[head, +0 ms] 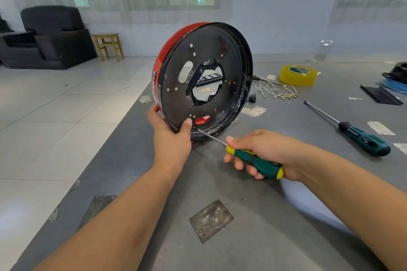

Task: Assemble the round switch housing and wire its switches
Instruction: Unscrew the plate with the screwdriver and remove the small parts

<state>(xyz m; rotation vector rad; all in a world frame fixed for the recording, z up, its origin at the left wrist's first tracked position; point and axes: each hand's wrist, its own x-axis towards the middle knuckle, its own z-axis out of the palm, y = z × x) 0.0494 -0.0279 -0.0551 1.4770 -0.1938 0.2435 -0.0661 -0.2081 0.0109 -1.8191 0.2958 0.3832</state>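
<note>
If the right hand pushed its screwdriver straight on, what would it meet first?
The right hand aims its screwdriver at the black housing plate; the tip seems already there, beside the left thumb.

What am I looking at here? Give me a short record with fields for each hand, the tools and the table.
left hand: left hand holds the round red-and-black switch housing upright on edge
right hand: right hand grips a green-and-yellow screwdriver, tip at the housing's lower rim
spare tool: dark green screwdriver lying unused
also on grey table: yellow tape roll, loose wires with brass terminals
</note>
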